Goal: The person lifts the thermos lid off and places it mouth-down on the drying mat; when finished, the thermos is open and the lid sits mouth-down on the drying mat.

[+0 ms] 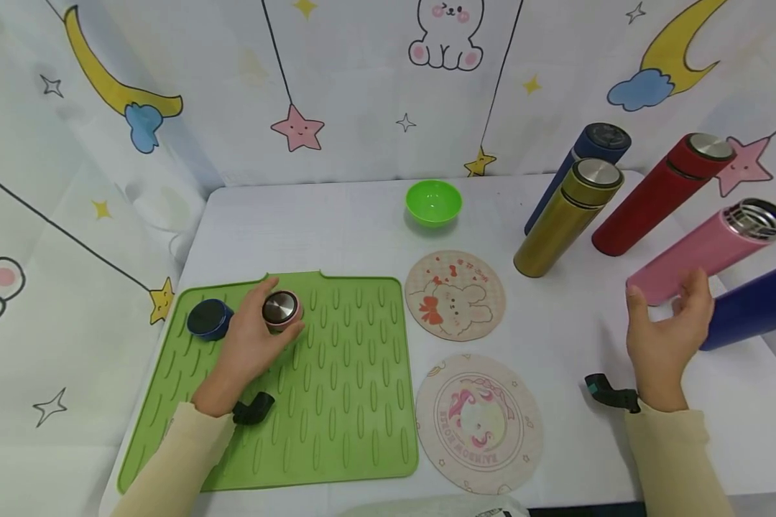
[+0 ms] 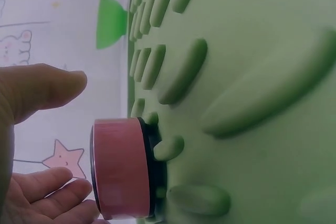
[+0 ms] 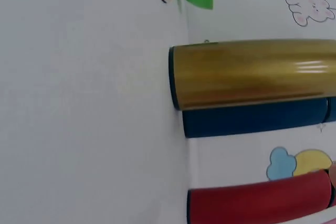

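Note:
A pink bottle cap (image 1: 281, 309) with a steel top stands on the green mat (image 1: 356, 402). My left hand (image 1: 248, 334) is around it, with thumb and fingers spread; in the left wrist view the thumb (image 2: 52, 87) is apart from the cap (image 2: 121, 166). A blue cap (image 1: 210, 319) lies just left of that hand. The pink thermos bottle (image 1: 705, 248) stands uncapped, its steel mouth bare. My right hand (image 1: 669, 341) is at its lower part, thumb and fingers apart in a loose curve. Whether they touch the bottle cannot be told.
Gold (image 1: 559, 230), red (image 1: 653, 197) and dark blue (image 1: 575, 158) capped bottles stand behind the pink one. Another blue bottle (image 1: 759, 305) stands at the right edge. A green bowl (image 1: 434, 204) and two round mats (image 1: 455, 294) occupy the table's middle.

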A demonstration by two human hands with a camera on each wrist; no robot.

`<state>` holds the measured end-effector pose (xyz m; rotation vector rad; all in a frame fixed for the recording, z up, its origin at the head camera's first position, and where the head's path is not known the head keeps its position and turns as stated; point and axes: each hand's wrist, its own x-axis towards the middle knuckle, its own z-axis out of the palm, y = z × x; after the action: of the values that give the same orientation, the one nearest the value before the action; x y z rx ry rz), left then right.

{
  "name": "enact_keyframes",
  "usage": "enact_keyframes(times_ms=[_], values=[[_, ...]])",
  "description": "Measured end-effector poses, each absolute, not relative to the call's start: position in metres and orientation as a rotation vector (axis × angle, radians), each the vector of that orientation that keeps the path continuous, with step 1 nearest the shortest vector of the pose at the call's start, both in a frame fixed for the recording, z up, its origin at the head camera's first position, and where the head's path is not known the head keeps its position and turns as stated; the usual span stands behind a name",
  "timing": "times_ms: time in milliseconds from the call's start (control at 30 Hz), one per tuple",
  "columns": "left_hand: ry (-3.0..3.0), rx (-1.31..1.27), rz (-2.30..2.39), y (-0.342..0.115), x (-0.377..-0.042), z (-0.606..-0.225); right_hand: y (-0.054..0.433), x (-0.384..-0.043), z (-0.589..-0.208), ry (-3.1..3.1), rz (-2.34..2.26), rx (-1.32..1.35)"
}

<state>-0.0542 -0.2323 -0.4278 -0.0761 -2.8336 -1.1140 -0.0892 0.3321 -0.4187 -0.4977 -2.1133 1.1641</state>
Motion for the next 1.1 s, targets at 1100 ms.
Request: enact_keyframes(times_ms=[1100], values=[[-2.848, -0.044, -1.119, -0.229, -0.045, -0.429, 0.355, -0.226, -0.403, -2.339, 1.465, -0.666]])
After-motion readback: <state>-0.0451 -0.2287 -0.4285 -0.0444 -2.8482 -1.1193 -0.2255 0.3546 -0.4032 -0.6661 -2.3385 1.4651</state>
